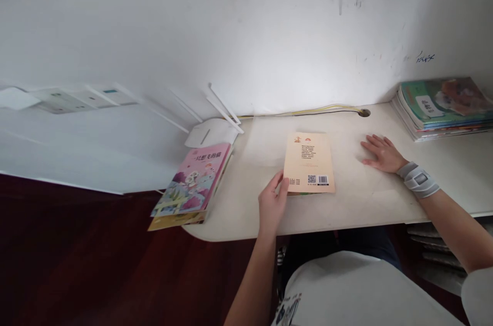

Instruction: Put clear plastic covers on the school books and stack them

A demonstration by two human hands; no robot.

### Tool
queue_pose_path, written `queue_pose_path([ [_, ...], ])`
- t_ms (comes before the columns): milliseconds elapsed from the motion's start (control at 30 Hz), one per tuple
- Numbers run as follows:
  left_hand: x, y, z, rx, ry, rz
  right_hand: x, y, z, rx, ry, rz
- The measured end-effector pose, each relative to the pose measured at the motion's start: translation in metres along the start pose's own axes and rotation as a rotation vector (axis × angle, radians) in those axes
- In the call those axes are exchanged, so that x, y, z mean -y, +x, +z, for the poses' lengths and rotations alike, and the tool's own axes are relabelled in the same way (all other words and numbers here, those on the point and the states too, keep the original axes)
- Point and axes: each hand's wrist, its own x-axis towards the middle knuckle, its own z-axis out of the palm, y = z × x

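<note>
A thin book [311, 161] with a peach-coloured back cover, a QR code and a barcode lies on the white desk [370, 203] in front of me. My left hand [274, 197] pinches its lower left corner between thumb and fingers. A strip of green shows under its lower edge, where the cover seems slightly raised. My right hand [382, 154] rests palm down on the desk to the right of the book, fingers spread and holding nothing. Around that wrist is a grey band [418, 178].
On the left, a pink picture book [192, 179] tops a small pile overhanging the desk edge, beside a white router [211, 132] with antennas. A stack of books [442, 105] stands at the back right. Cables [327, 109] run along the wall into a round hole [364, 112].
</note>
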Motion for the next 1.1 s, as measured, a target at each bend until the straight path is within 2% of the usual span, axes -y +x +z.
queue_pose_path([
  [100,-0.012,-0.009,0.016,0.065,-0.292,-0.030,0.001,0.000,-0.001,0.002,-0.003,-0.001],
  [167,-0.024,-0.009,0.035,0.081,-0.316,0.029,0.002,0.001,-0.004,0.014,-0.009,0.001],
  [233,-0.036,-0.006,0.058,0.066,-0.194,0.192,0.004,0.001,-0.006,0.026,-0.015,0.006],
  [300,-0.046,-0.003,0.080,0.081,0.001,0.442,0.005,0.001,-0.008,0.032,-0.017,0.004],
  [400,-0.059,-0.002,0.103,0.225,0.356,0.761,0.005,0.002,-0.010,0.037,-0.013,-0.004],
  [467,-0.066,-0.004,0.113,0.293,0.595,0.851,0.006,0.001,-0.011,0.042,-0.009,-0.008],
  [567,-0.073,-0.009,0.124,0.327,0.848,0.888,0.007,0.001,-0.013,0.049,0.000,-0.005],
  [667,-0.077,-0.013,0.131,0.370,0.955,0.899,0.007,0.002,-0.015,0.052,-0.001,-0.011],
  [1100,-0.066,-0.014,0.141,0.483,1.000,0.899,0.011,0.002,-0.019,0.052,0.014,-0.019],
])
